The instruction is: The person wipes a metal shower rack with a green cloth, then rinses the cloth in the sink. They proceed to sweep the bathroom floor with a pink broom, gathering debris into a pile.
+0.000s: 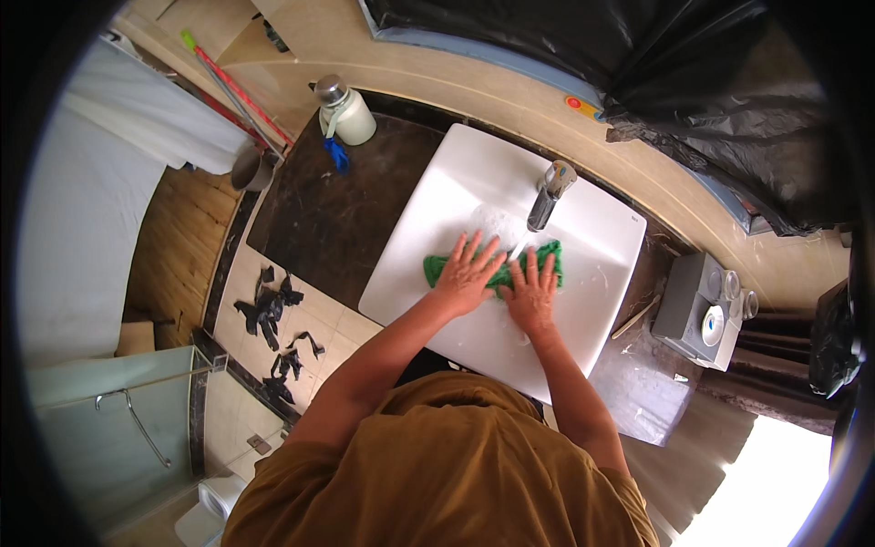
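Observation:
A green cloth [504, 275] lies spread across the bottom of a white washbasin [410, 236]. My left hand [468, 270] presses flat on the cloth's left part, fingers apart. On its right part rests my right hand [532, 290], palm down with the fingers spread. Water runs from a chrome faucet [543, 205] onto the cloth between my hands. White suds [493, 222] float just beyond my left fingertips. My palms hide part of the cloth, and neither hand's fingers are curled around it.
A pale vacuum jug [354, 117] and a blue cloth or glove [336, 155] are on the dark countertop [314, 225]. To the right are a grey box [694, 311] and a thin stick [636, 316]. Torn black plastic [268, 308] litters the floor. Black sheeting [711, 102] hangs above the basin.

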Motion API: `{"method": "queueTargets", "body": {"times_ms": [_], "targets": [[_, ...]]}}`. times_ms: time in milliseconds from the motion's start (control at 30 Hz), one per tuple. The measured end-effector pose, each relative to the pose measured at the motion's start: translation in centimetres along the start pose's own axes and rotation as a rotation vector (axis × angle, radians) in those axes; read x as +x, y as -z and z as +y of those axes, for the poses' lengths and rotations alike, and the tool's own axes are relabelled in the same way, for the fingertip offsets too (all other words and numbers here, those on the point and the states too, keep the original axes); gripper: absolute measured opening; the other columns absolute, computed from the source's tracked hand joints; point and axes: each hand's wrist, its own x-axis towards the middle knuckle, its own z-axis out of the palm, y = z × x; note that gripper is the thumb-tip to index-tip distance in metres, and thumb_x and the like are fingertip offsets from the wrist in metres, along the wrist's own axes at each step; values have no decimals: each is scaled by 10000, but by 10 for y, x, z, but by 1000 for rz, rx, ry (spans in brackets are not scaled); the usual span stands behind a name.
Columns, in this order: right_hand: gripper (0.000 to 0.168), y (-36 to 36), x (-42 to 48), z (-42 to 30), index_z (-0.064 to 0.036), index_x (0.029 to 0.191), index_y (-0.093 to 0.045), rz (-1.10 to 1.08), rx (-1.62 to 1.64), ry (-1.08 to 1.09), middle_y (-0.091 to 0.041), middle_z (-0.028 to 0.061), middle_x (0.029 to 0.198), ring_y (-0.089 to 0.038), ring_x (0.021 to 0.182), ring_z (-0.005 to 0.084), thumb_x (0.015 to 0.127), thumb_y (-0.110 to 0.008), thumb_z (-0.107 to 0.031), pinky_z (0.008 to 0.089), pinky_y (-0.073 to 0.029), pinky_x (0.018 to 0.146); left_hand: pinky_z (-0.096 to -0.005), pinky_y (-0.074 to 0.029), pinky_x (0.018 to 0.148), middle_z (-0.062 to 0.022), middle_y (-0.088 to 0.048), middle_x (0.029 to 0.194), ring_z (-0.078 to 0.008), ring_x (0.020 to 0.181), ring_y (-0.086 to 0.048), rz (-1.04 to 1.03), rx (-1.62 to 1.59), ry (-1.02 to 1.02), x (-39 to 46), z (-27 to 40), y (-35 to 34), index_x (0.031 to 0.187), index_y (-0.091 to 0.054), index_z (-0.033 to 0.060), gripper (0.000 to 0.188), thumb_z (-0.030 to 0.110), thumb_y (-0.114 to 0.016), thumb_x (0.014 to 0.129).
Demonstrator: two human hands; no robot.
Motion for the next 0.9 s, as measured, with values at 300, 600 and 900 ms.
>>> {"method": "queueTargets", "body": {"times_ms": [300, 600, 900], "targets": [[633, -39, 41, 26, -131, 1359, -485, -129, -61, 292, -527, 135, 1276, -368, 1276, 383, 791, -668, -344, 532, -234, 1102, -524, 36, 1159, -117, -236, 1536, -336, 1450, -43, -133, 23, 186, -7, 4, -20, 1493, -212, 62, 874, 543, -561, 853], [478, 4, 5, 46, -223, 1319, -486, -93, -218, 174, -352, 103, 1455, -372, 1296, 328, 853, -578, -168, 498, -316, 1044, -565, -70, 1140, -190, -293, 1483, -380, 1403, -194, -4, 23, 276, -27, 6, -10, 1428, -356, 64, 792, 386, -691, 787], [200, -3, -11, -29, -62, 1053, -519, -175, 774, -130, -538, 141, 994, -561, 915, 315, 870, -579, -116, 400, -468, 788, -426, -459, 765, -183, -510, 1124, -317, 956, -533, 320, -714, 650, -35, 7, 5, 1303, -467, 47, 626, 387, -690, 827]]}}
